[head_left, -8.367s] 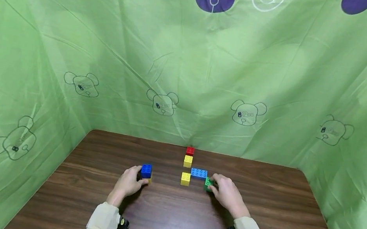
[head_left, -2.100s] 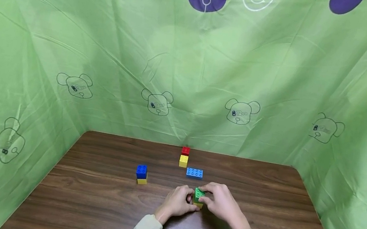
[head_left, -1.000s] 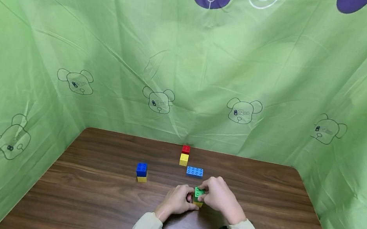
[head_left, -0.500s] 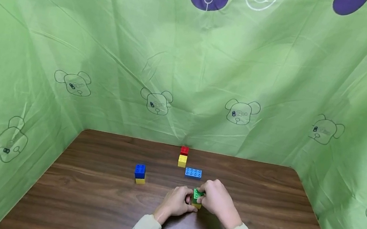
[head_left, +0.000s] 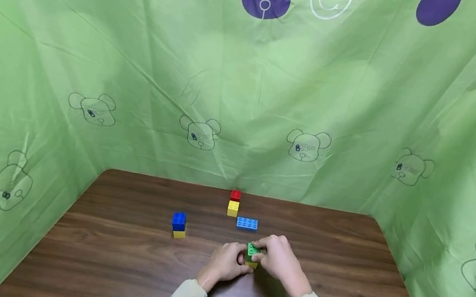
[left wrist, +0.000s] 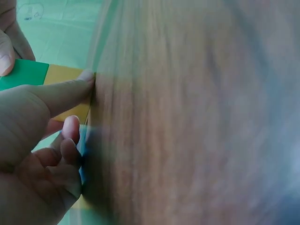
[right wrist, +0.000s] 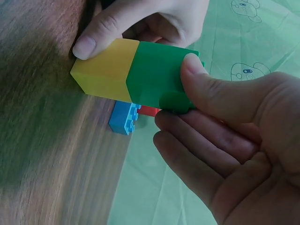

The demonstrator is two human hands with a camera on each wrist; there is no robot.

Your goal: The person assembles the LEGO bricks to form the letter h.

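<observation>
In the head view, a green brick (head_left: 251,254) sits on top of a yellow brick (head_left: 252,265) near the front middle of the table. My left hand (head_left: 224,263) holds the yellow brick low down from the left, its thumb on the near side. From the right, my right hand (head_left: 282,264) pinches the green brick near its studs. The right wrist view has the green brick (right wrist: 161,75) and yellow brick (right wrist: 105,70) lined up flush, face to face. In the left wrist view, the thumb of my left hand (left wrist: 37,122) lies across the yellow brick (left wrist: 65,74).
To the left stands a dark blue brick (head_left: 179,221) on another yellow brick (head_left: 179,234). Behind the hands lie a long light blue brick (head_left: 247,224), a yellow brick (head_left: 232,209) and a red brick (head_left: 235,196). Green cloth (head_left: 246,93) walls in the wooden table (head_left: 111,253).
My left hand has left the blue-and-yellow stack for a yellow brick, which moved nearer and right. The green brick went from beside the light blue brick onto it. Lately both hands stay nearly still.
</observation>
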